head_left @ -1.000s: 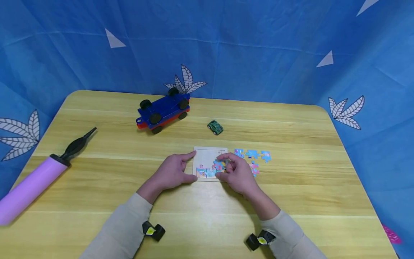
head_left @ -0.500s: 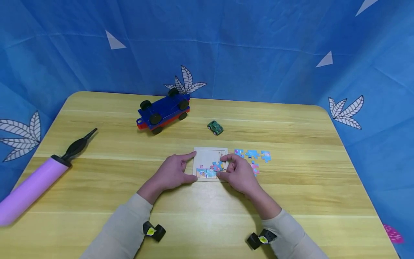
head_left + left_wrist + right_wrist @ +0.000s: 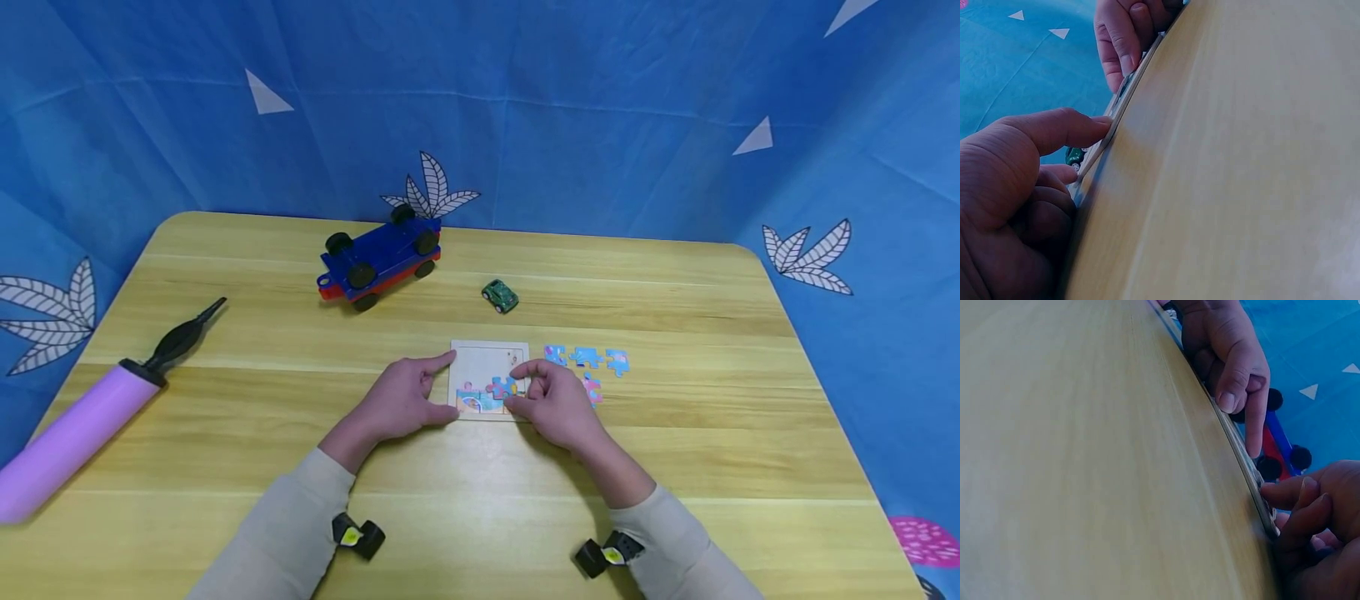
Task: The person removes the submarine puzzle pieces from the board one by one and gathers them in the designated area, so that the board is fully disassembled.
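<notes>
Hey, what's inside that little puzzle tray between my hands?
Inside the tray, picture pieces line the near side; a pink-and-blue piece is at their far edge. Bare backing shows beyond. Your right hand covers part of the right side, so what's there is hidden.

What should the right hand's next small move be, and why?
Probably a gentle nudge to settle the pink-and-blue piece against the bottom row: the right hand appears to hold it just above that row, while the left hand touches the puzzle tray along its left side. Whether it is seated is unclear.
</notes>
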### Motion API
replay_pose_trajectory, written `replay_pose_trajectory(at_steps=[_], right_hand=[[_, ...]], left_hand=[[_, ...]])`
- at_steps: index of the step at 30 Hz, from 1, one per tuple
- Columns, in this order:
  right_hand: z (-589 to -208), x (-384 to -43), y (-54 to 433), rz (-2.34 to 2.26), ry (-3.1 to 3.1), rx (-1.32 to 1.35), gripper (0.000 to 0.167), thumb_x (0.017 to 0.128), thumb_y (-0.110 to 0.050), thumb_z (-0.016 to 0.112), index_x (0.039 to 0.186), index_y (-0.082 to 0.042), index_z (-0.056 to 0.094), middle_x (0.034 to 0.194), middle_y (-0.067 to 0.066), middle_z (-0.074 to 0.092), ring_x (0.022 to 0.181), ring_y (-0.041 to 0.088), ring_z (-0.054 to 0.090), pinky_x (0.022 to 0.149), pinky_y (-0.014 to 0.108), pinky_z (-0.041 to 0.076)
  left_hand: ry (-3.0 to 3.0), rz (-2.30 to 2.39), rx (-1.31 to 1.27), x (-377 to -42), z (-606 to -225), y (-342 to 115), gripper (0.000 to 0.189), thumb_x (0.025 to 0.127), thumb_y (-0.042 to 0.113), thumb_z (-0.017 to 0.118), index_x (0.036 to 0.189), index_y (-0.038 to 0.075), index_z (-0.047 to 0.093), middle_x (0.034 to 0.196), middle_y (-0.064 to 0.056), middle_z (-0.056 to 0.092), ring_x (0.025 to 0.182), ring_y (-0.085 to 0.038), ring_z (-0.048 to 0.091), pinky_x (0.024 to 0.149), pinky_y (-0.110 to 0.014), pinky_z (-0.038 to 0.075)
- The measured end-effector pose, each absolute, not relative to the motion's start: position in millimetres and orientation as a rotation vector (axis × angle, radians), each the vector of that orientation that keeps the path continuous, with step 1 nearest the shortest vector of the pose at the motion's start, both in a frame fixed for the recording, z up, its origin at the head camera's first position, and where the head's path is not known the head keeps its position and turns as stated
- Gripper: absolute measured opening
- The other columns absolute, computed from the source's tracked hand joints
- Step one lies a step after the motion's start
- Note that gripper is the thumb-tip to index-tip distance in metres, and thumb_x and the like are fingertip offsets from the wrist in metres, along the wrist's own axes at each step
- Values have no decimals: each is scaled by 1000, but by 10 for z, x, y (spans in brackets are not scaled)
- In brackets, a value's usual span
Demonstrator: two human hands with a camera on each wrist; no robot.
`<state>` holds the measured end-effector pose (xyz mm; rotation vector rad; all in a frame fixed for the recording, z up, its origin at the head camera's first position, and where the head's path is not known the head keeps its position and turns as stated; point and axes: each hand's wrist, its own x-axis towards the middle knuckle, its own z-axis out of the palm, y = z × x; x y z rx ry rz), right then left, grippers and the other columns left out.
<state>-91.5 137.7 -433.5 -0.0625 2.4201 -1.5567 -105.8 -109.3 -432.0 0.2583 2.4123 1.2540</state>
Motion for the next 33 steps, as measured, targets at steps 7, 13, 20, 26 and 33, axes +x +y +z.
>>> replay_pose_trajectory(at_steps=[7,13,20,26,33], right_hand=[[-4345,-889,1420,-1554,2431,-118,29,83,-5,80,109,-3,66,58,-2,39,51,14,38,60,29,40],[-4310,-824,1472,-1568,2419,-140,31,84,-10,82,110,-2,66,57,-2,39,48,13,39,64,30,44],[-4328,-748,1563,-1576,2431,-151,32,83,-9,82,110,-2,66,58,-2,38,52,11,36,73,31,46],[-4341,-677,1678,-1579,2446,-121,30,82,-7,83,107,-4,67,59,-2,37,53,11,37,80,32,47],[-4330,-579,1836,-1590,2458,-73,32,81,-9,84,108,-4,67,60,-2,38,48,12,42,84,31,46]], left_hand=[[2415,1240,249,-1059,-4323,-1090,84,77,27,88,150,16,47,57,3,28,49,-16,25,52,-31,23],[2417,1252,261,-1057,-4312,-1090,84,77,27,88,150,15,47,56,3,29,48,-15,24,52,-30,23],[2418,1252,254,-1054,-4308,-1090,85,77,26,89,150,15,47,56,3,28,49,-15,24,52,-30,23],[2419,1252,260,-1054,-4307,-1092,85,77,26,88,150,14,47,55,3,28,48,-15,23,51,-30,24],[2421,1255,262,-1050,-4308,-1095,85,77,26,89,150,14,47,56,3,28,48,-15,24,51,-30,23]])
